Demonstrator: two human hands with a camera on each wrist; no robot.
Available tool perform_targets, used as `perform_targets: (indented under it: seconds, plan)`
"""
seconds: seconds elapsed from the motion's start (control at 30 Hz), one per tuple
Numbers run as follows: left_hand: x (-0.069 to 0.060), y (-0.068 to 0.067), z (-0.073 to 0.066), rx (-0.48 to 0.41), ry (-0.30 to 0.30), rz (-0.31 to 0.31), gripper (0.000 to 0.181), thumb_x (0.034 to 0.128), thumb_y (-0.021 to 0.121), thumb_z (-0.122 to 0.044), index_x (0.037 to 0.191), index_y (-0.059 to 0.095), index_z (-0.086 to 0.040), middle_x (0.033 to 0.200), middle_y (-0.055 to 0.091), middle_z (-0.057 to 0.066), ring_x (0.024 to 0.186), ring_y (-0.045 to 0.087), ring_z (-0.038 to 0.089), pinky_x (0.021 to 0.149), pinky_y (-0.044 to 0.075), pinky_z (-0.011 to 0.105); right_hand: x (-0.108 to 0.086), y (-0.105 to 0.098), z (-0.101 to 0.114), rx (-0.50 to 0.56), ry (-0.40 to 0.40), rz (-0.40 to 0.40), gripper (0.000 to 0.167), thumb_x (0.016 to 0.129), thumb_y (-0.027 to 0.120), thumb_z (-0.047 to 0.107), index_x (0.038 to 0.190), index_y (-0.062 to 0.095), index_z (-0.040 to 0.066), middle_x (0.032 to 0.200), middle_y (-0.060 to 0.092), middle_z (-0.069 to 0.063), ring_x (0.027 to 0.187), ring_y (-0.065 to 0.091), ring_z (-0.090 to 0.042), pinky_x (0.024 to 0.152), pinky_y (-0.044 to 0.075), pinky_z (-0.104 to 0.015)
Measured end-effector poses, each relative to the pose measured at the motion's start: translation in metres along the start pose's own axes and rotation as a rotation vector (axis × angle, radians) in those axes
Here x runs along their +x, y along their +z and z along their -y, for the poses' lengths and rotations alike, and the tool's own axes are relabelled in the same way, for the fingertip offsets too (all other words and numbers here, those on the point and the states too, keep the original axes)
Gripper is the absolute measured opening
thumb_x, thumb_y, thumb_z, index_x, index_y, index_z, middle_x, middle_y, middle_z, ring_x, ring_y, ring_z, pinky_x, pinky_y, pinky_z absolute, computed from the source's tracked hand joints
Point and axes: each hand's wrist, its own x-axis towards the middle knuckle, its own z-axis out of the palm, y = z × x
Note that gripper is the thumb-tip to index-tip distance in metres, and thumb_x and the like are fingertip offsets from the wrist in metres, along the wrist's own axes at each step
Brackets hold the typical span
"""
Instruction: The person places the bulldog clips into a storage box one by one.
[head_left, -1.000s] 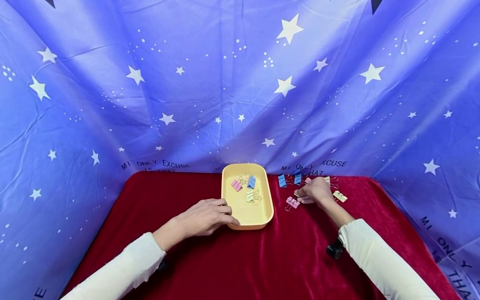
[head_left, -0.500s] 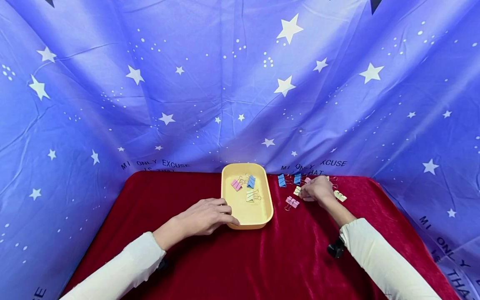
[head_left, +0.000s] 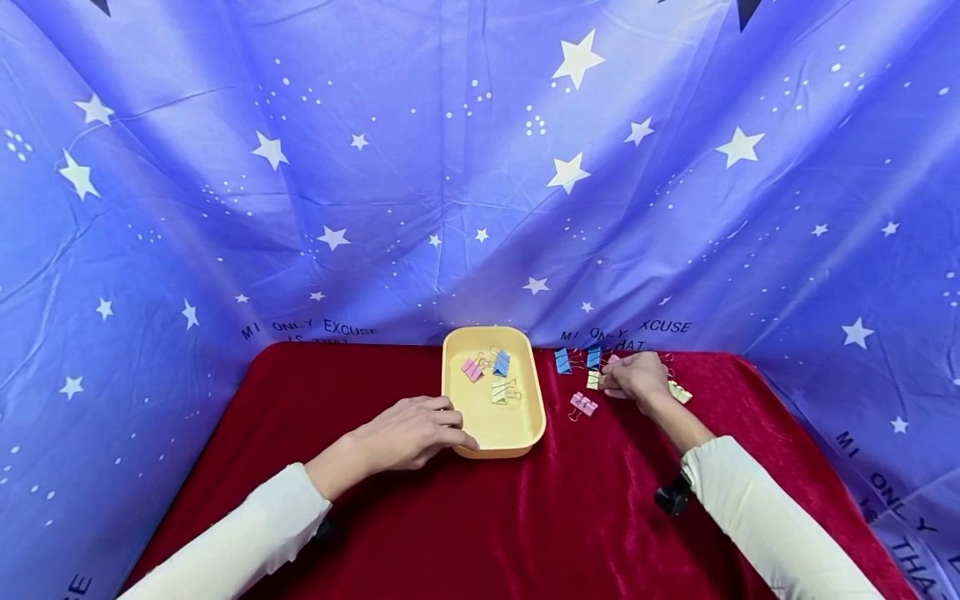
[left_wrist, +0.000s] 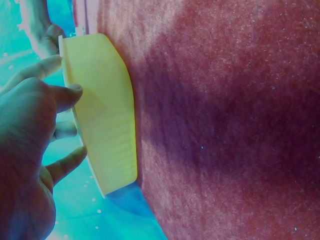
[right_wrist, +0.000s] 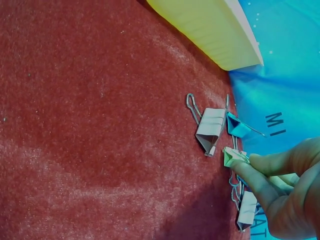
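A yellow rectangular tray (head_left: 495, 437) holds a pink binder clip (head_left: 472, 368), a blue one and a pale yellow one. My left hand (head_left: 412, 433) grips its near left rim; in the left wrist view the thumb lies against the outer wall (left_wrist: 107, 115), with other fingers over the rim. Right of the tray, my right hand (head_left: 637, 379) pinches a pale yellow binder clip (right_wrist: 234, 157) between thumb and finger, low over the cloth. A pink binder clip (head_left: 583, 405) lies nearer me, and two blue binder clips (head_left: 563, 361) lie farther back.
Another pale yellow binder clip (head_left: 679, 392) lies right of the right hand. A pink clip (head_left: 613, 361) is partly covered by that hand. Red velvet cloth (head_left: 480, 525) covers the table. A blue star-printed curtain (head_left: 375, 192) rises behind and at both sides.
The right hand has shifted slightly right, so the pale yellow binder clip at its fingertips shows more. My left hand and the tray have stayed in place.
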Motion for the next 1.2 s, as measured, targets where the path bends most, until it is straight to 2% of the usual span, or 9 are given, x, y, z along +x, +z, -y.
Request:
perform_targets:
  seconds: [0.27, 0.43, 0.63, 0.73, 0.8, 0.87, 1.2]
  plan:
    - [0.000, 0.000, 0.000, 0.004, 0.008, -0.006, 0.045, 0.0989, 0.077, -0.007, 0.131, 0.080, -0.039, 0.106, 0.071, -0.016, 0.112, 0.068, 0.011, 0.094, 0.060, 0.029, 0.000, -0.003, 0.007, 0.088, 0.014, 0.048, 0.035, 0.096, 0.065, -0.017, 0.130, 0.066, -0.026, 0.077, 0.082, -0.002, 0.067, 0.080, -0.007, 0.072, 0.068, -0.026]
    - [0.001, 0.001, 0.001, 0.009, 0.008, -0.003, 0.046, 0.0986, 0.077, -0.007, 0.131, 0.080, -0.039, 0.106, 0.072, -0.016, 0.112, 0.068, 0.011, 0.094, 0.060, 0.029, 0.000, -0.006, 0.017, 0.144, 0.027, 0.084, 0.039, 0.097, 0.065, -0.018, 0.135, 0.063, -0.027, 0.076, 0.082, -0.004, 0.067, 0.081, -0.010, 0.070, 0.068, -0.027]
    - [0.001, 0.001, 0.001, 0.007, -0.004, 0.016, 0.047, 0.0987, 0.077, -0.007, 0.132, 0.080, -0.039, 0.108, 0.072, -0.017, 0.113, 0.068, 0.011, 0.095, 0.060, 0.029, -0.001, -0.005, 0.033, 0.131, 0.048, 0.094, 0.024, 0.098, 0.071, -0.015, 0.122, 0.075, -0.014, 0.077, 0.083, -0.004, 0.069, 0.082, -0.010, 0.073, 0.068, -0.026]
    - [0.000, 0.001, 0.000, 0.003, -0.007, 0.027, 0.047, 0.0988, 0.077, -0.007, 0.132, 0.080, -0.039, 0.109, 0.072, -0.017, 0.114, 0.068, 0.011, 0.095, 0.060, 0.029, 0.000, -0.002, 0.039, 0.125, 0.044, 0.106, 0.031, 0.098, 0.071, -0.014, 0.129, 0.071, -0.016, 0.080, 0.084, -0.005, 0.070, 0.082, -0.010, 0.075, 0.068, -0.026]
    - [0.000, 0.000, -0.001, 0.001, -0.008, 0.031, 0.046, 0.0991, 0.077, -0.007, 0.132, 0.080, -0.039, 0.110, 0.073, -0.017, 0.114, 0.068, 0.011, 0.095, 0.060, 0.029, 0.000, 0.000, 0.042, 0.130, 0.046, 0.119, 0.043, 0.099, 0.071, -0.014, 0.140, 0.062, -0.021, 0.081, 0.084, -0.006, 0.071, 0.083, -0.010, 0.076, 0.068, -0.026]
    - [0.000, 0.000, -0.001, 0.001, -0.007, 0.031, 0.046, 0.0992, 0.077, -0.008, 0.133, 0.080, -0.039, 0.109, 0.073, -0.017, 0.114, 0.068, 0.011, 0.096, 0.060, 0.029, 0.001, 0.002, 0.046, 0.144, 0.053, 0.129, 0.048, 0.099, 0.071, -0.014, 0.145, 0.058, -0.022, 0.081, 0.084, -0.006, 0.072, 0.083, -0.011, 0.078, 0.068, -0.027]
    - [0.000, 0.000, 0.000, -0.007, -0.004, 0.020, 0.047, 0.0987, 0.077, -0.005, 0.133, 0.080, -0.038, 0.107, 0.073, -0.015, 0.112, 0.068, 0.012, 0.094, 0.060, 0.029, 0.002, 0.015, 0.064, 0.232, 0.097, 0.203, 0.037, 0.098, 0.074, -0.015, 0.135, 0.070, -0.012, 0.081, 0.084, -0.004, 0.077, 0.085, -0.012, 0.084, 0.068, -0.029]
